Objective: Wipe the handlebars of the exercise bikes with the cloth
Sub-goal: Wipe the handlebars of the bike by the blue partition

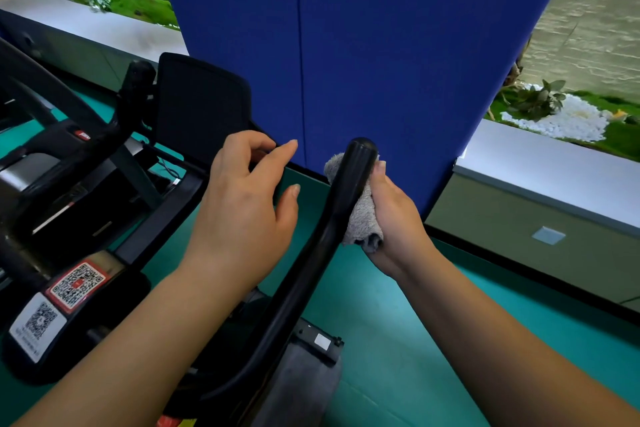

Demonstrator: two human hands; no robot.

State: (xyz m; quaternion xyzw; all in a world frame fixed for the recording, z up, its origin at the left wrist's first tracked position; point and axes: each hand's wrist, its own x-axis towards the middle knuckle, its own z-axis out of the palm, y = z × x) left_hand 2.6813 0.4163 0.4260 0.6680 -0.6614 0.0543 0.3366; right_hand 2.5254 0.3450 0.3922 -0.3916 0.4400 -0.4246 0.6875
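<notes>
Head view: cloth [362, 215] (grey) against handlebar [341, 194]

A grey cloth [360, 215] was held against a black handlebar [332, 218] by the right hand [394, 218]; the left hand [246, 204] was held open beside it.

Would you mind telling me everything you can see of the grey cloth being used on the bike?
The cloth is a small grey towel, soft and terry-like, bunched into a wad. The right hand grips it and presses it against the right side of the black handlebar, just below its rounded end. A fold pokes out on the bar's left near the top, and a rolled end hangs below the palm. Much of it is hidden behind the bar and the fingers.
</notes>
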